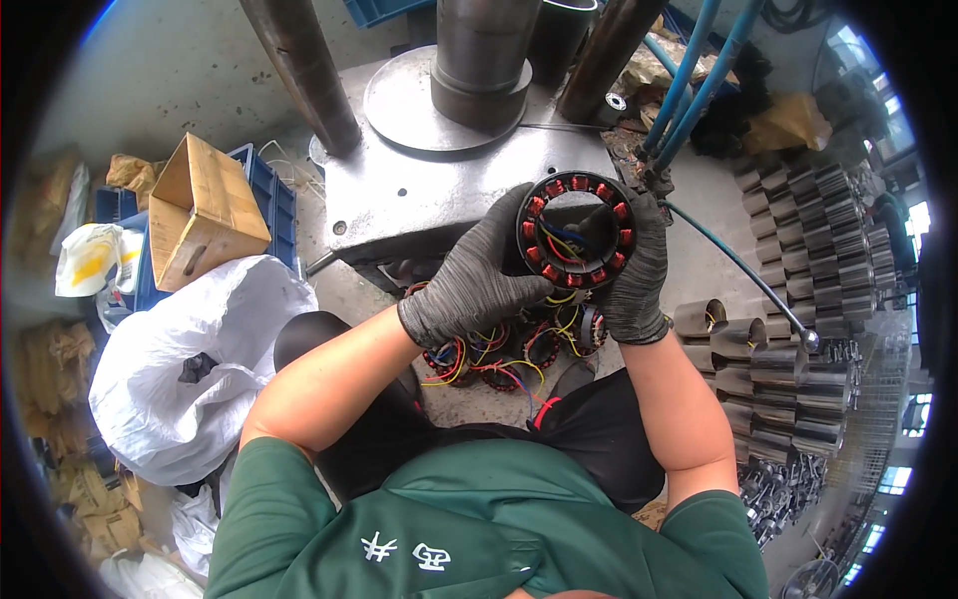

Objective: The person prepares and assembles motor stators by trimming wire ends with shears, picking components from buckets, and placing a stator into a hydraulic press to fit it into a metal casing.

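Between my two gloved hands I hold a motor stator, a black ring with red copper coils around its inside and coloured wires in its middle. My left hand, in a dark grey glove, grips its left edge with the thumb along the bottom. My right hand, gloved alike, wraps the right side, its fingers partly hidden behind the ring. Below, on the floor between my legs, lie several more wound stators with red, yellow and blue leads. Just beyond the held ring is the metal press bed.
A thick press ram stands on a round plate, with steel columns either side. A lever with a ball end juts right. Stacked metal cylinders stand at right. At left are a cardboard box, blue crates and a white sack.
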The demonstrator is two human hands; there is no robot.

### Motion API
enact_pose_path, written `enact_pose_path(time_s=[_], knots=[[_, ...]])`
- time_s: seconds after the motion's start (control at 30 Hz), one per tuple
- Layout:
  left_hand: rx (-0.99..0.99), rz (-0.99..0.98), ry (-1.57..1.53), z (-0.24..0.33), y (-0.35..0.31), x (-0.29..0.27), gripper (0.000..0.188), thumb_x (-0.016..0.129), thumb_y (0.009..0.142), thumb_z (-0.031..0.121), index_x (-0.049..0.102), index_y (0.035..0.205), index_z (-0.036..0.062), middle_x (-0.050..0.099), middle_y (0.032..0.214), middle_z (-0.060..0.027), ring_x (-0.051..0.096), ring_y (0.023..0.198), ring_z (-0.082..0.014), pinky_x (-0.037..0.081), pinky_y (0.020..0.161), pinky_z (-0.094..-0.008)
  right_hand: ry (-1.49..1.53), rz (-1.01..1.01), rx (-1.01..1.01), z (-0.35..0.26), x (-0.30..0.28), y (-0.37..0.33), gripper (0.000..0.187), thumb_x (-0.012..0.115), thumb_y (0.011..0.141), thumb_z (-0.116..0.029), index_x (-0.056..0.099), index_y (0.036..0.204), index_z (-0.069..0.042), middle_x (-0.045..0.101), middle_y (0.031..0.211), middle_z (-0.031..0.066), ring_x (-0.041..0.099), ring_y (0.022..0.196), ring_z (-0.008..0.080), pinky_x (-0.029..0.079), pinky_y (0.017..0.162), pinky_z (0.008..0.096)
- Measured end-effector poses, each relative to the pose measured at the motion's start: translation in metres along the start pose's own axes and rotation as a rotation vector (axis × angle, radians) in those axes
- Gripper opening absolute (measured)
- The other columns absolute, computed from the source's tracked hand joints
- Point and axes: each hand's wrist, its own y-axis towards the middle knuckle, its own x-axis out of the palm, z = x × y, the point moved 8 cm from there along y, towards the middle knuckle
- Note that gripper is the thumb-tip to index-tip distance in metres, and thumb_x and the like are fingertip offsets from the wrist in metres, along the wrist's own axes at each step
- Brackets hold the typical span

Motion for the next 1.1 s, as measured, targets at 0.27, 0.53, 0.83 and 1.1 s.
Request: enact_pose_path(time_s=[0.27, 0.53, 0.83, 1.1], knots=[[0.037, 0.027, -0.082, 0.006, 0.002, -0.012, 0.102, 0.086, 0.074, 0.010, 0.023, 0.153, 0.0008, 0.045, 0.147, -0.0152, 0.045, 0.135, -0.0215, 0.041, 0.113, -0.0376, -0.199, -0.082, 0.064, 0.012, -0.005, 0.008, 0.059, 0.046, 0.099, -0.056, 0.065, 0.121, -0.005, 0.069, 0.115, 0.0093, 0.067, 0.105, 0.0197, 0.052, 0.096, 0.0337], [-0.012, 0.067, -0.063, 0.007, 0.000, -0.018, 0.108, 0.090, 0.068, 0.010, 0.025, 0.154, 0.0026, 0.046, 0.148, -0.0128, 0.046, 0.133, -0.0213, 0.041, 0.111, -0.0386, -0.223, -0.132, 0.021, 0.011, 0.006, 0.009, 0.065, 0.049, 0.096, -0.061, 0.064, 0.124, -0.004, 0.069, 0.116, 0.0103, 0.066, 0.106, 0.0203, 0.051, 0.098, 0.0360], [0.020, 0.062, 0.011, 0.004, 0.002, -0.021, 0.106, 0.090, 0.069, 0.012, 0.027, 0.153, 0.0025, 0.046, 0.147, -0.0123, 0.047, 0.132, -0.0210, 0.043, 0.110, -0.0381, -0.242, -0.110, -0.027, 0.005, 0.008, 0.006, 0.069, 0.053, 0.093, -0.065, 0.062, 0.124, -0.004, 0.069, 0.113, 0.0086, 0.064, 0.106, 0.0190, 0.051, 0.096, 0.0358], [0.026, 0.042, 0.056, 0.000, 0.000, -0.018, 0.105, 0.087, 0.071, 0.008, 0.024, 0.155, 0.0033, 0.045, 0.147, -0.0140, 0.046, 0.133, -0.0219, 0.043, 0.110, -0.0376, -0.338, -0.178, -0.171, -0.011, 0.019, 0.006, 0.071, 0.049, 0.095, -0.066, 0.061, 0.121, -0.001, 0.068, 0.111, 0.0084, 0.065, 0.099, 0.0173, 0.052, 0.092, 0.0335]])
